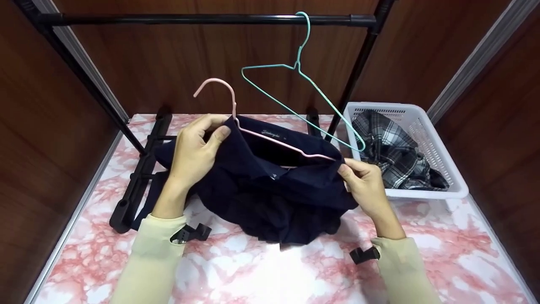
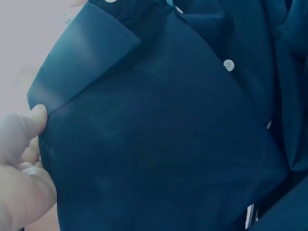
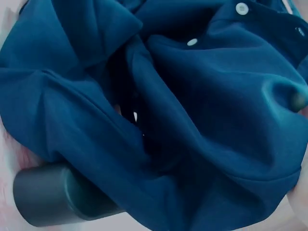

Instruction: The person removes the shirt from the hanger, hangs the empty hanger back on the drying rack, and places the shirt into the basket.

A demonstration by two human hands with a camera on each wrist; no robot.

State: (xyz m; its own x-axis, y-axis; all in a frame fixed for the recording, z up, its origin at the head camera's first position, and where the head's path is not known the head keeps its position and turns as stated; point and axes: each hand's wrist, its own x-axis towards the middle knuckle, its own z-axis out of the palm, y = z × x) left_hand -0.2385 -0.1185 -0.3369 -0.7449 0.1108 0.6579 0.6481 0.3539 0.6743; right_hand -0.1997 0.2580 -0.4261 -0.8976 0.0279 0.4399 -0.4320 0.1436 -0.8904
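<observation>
A dark navy button-up shirt (image 1: 278, 207) hangs bunched between the two hands, its collar opening facing up. A pink hanger (image 1: 274, 141) runs through the neck opening, hook sticking out at upper left. The left hand (image 1: 195, 150) pinches the shirt by the collar and shoulder beside the hook; the left wrist view shows that thumb on the edge of the cloth (image 2: 144, 125). At the hanger's right end, the right hand (image 1: 366, 185) pinches the other shoulder. White buttons (image 3: 242, 8) show along the front in the right wrist view. Folds hide the hanger's lower part.
A black clothes rack (image 1: 168, 19) stands behind, with a teal hanger (image 1: 322, 96) hooked on its bar and hanging close to the shirt. A white basket (image 1: 443, 160) holding a plaid garment (image 1: 394, 147) sits at the right on a pink marbled surface (image 1: 236, 270).
</observation>
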